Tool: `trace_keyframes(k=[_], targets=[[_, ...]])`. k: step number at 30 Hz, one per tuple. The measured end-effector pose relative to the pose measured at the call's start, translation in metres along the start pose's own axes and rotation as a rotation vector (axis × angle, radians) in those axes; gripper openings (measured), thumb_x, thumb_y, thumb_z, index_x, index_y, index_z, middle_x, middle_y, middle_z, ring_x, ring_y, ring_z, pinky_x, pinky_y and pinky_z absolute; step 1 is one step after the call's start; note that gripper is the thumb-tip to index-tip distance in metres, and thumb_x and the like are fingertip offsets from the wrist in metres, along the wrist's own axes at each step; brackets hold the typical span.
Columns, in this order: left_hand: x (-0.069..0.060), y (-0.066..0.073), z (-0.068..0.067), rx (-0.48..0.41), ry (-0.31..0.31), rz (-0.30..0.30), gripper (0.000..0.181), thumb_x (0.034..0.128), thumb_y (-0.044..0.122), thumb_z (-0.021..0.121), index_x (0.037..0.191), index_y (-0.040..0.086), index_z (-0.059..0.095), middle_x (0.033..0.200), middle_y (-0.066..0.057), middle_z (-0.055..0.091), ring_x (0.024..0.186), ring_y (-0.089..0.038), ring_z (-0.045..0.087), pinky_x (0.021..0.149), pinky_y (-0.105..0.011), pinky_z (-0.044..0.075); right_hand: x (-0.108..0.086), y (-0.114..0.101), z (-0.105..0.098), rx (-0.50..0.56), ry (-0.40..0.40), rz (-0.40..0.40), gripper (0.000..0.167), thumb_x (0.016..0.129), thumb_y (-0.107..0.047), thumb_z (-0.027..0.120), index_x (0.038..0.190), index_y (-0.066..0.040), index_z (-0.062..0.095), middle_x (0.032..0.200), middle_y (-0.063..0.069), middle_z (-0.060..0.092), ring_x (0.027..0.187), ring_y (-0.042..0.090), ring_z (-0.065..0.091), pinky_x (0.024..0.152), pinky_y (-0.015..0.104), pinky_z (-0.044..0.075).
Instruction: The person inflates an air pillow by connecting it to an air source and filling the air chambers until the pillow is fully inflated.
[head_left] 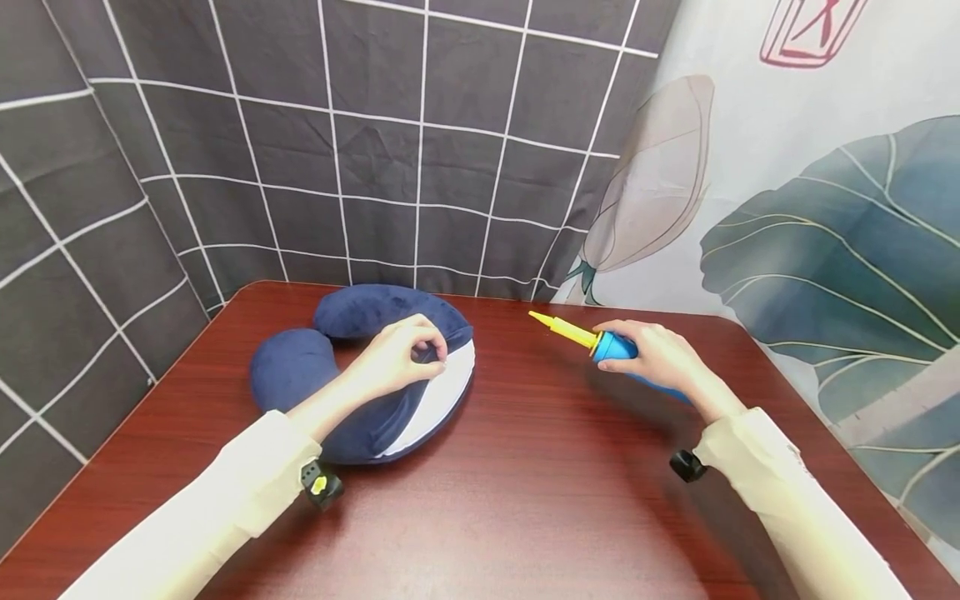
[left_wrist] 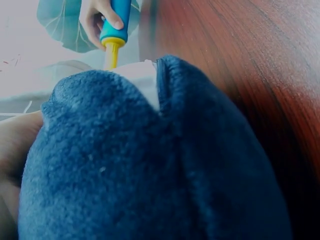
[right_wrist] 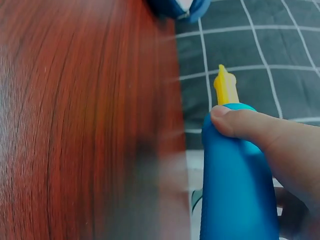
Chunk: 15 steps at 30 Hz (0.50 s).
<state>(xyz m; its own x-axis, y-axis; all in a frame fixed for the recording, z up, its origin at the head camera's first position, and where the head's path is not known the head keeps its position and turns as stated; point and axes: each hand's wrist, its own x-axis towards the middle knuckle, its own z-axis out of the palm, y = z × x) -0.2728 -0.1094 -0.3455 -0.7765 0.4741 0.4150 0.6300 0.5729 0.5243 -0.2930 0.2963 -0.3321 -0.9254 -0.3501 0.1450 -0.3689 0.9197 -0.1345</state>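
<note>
A navy plush U-shaped neck pillow lies on the table with its cover parted along the outer edge, baring a white inner lining. My left hand is over the pillow's right side, thumb and fingers curled together, pinching the cover's edge near the opening. In the left wrist view the plush hides most of that hand. My right hand grips a blue hand air pump by its barrel, held above the table. Its yellow nozzle points left toward the pillow.
The reddish-brown wooden table reaches back to a dark gridded cloth. On the right hangs a pale cloth printed with leaves. A dark strapped-on device sits at the left wrist, another at the right.
</note>
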Motion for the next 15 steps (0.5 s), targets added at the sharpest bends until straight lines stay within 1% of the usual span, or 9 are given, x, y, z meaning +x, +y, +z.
trace_keyframes(k=[4,9,15], targets=[[-0.001,0.001,-0.002,-0.006,-0.016,-0.01,0.012,0.0791,0.013,0.079,0.085,0.016,0.07,0.093,-0.002,0.064,0.091,-0.021,0.063,0.08,-0.035,0.055,0.002,0.01,0.008,0.003,0.003,0.033,0.058,0.082,-0.041,0.078,0.134,-0.024,0.058,0.118,0.01,0.067,0.096,0.027,0.06,0.076,0.046,0.052],[-0.002,0.003,-0.005,-0.014,-0.041,-0.026,0.012,0.0798,0.015,0.078,0.088,0.016,0.07,0.096,-0.002,0.064,0.093,-0.022,0.063,0.08,-0.034,0.055,0.005,0.022,0.019,0.009,-0.018,0.074,0.059,0.083,-0.041,0.077,0.135,-0.021,0.057,0.121,0.014,0.065,0.099,0.031,0.059,0.08,0.051,0.052],[-0.003,0.003,-0.006,-0.023,-0.043,-0.034,0.012,0.0805,0.016,0.077,0.09,0.015,0.07,0.098,-0.003,0.065,0.095,-0.022,0.064,0.08,-0.034,0.056,0.006,0.032,0.03,0.016,-0.036,0.101,0.061,0.083,-0.044,0.075,0.136,-0.02,0.057,0.122,0.016,0.065,0.101,0.033,0.058,0.081,0.053,0.051]])
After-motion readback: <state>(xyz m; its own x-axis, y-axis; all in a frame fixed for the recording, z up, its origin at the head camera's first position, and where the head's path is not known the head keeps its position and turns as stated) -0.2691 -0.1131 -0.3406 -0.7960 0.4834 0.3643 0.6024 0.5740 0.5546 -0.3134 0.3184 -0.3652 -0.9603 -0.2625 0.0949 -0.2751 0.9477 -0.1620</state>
